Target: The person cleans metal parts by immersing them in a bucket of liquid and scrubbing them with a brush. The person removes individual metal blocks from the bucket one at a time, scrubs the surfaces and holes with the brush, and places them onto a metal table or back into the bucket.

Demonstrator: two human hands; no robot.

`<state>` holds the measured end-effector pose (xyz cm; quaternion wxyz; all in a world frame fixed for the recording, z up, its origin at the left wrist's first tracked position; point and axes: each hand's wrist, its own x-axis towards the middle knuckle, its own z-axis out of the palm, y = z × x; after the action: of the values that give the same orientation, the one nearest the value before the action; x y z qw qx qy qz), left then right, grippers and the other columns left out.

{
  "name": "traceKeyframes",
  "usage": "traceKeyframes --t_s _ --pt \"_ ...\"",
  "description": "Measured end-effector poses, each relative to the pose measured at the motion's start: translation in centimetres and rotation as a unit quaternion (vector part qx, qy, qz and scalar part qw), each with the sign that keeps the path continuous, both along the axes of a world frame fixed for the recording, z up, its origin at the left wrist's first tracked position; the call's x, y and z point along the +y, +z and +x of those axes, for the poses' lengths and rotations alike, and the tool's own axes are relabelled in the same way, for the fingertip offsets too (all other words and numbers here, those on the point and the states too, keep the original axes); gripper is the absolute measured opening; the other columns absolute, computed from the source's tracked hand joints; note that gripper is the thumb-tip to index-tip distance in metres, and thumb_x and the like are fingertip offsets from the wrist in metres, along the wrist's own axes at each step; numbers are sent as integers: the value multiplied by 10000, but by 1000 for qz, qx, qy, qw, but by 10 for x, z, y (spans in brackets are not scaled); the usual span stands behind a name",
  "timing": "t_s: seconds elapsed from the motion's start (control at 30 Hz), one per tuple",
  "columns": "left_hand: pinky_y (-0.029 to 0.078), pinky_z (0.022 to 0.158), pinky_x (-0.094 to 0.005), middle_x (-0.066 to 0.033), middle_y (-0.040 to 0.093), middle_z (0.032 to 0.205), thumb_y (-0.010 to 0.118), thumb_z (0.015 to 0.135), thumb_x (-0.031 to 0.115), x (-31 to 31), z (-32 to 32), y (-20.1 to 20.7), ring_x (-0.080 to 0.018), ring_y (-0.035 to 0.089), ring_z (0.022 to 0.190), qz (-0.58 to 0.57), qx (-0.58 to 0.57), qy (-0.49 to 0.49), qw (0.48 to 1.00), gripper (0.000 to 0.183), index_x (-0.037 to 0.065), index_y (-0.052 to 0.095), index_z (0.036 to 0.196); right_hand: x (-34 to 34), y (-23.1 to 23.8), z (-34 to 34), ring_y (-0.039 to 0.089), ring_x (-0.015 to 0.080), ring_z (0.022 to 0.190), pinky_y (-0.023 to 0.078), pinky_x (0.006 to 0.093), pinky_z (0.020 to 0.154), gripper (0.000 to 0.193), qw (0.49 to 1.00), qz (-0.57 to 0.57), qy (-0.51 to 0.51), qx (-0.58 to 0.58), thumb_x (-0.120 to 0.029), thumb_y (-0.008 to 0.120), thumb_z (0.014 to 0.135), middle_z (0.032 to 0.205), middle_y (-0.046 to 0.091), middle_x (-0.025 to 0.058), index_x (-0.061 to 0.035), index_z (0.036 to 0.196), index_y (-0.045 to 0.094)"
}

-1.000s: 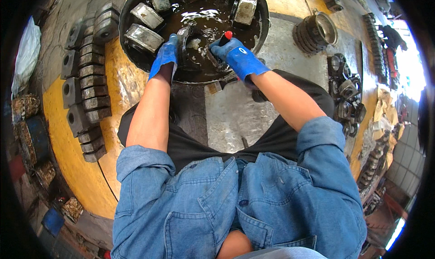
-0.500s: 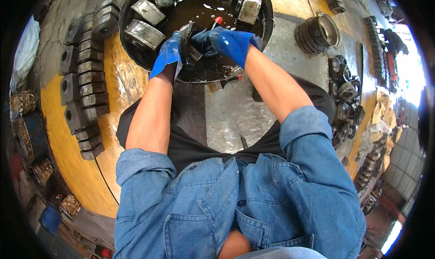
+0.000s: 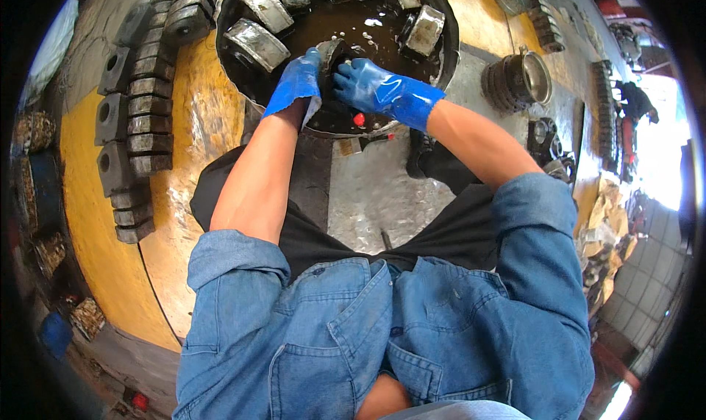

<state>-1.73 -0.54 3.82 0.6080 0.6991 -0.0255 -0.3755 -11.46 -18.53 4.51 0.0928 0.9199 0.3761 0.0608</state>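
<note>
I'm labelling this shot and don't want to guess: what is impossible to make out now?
In the head view:
Dark metal part: partly covered by the left hand, so its full shape is unclear.
Right hand: its own glove hides what the fingertips touch.
Basin: far rim cut off by the upper edge; bottom hidden by dark liquid.
Red tip: too small to identify.

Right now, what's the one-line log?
left hand: holding dark metal part; right hand: near it, hold unclear; basin: brown liquid, metal blocks
</note>
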Motion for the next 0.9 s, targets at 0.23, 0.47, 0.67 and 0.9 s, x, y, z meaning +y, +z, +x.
traceKeyframes --t_s 0.23,0.47,0.67,0.9 --pt "502 1003 -402 -196 730 1274 462 1104 437 1 -21 39 -270 669 1097 -56 -12 5 998 574 -35 700 1328 3 2 -6 675 324 1164 588 462 901 327 989 29 -136 46 -186 743 843 1216 676 106 -129 1165 717" --pt "494 1020 -386 -149 731 1248 477 1106 429 0 -5 -10 -260 661 1096 -80 31 8 996 550 -19 701 1332 22 -14 1 730 384 1035 584 433 906 319 786 287 -477 268 -269 793 845 1112 775 138 -151 1140 771" --pt "488 1010 -382 -138 738 1217 478 1107 425 4 6 -29 -244 646 1068 -75 -30 -17 997 549 -30 702 1318 15 -18 3 732 304 978 577 421 824 258 414 682 -520 307 -291 712 986 1086 792 91 -120 1170 768" --pt "480 992 -389 -150 745 1173 469 1107 445 4 -15 10 -223 611 1020 -75 -3 23 997 530 19 718 1303 -6 -66 4 645 339 1254 539 554 1045 295 -111 870 -381 293 -271 599 1060 1325 725 132 -135 1298 707"
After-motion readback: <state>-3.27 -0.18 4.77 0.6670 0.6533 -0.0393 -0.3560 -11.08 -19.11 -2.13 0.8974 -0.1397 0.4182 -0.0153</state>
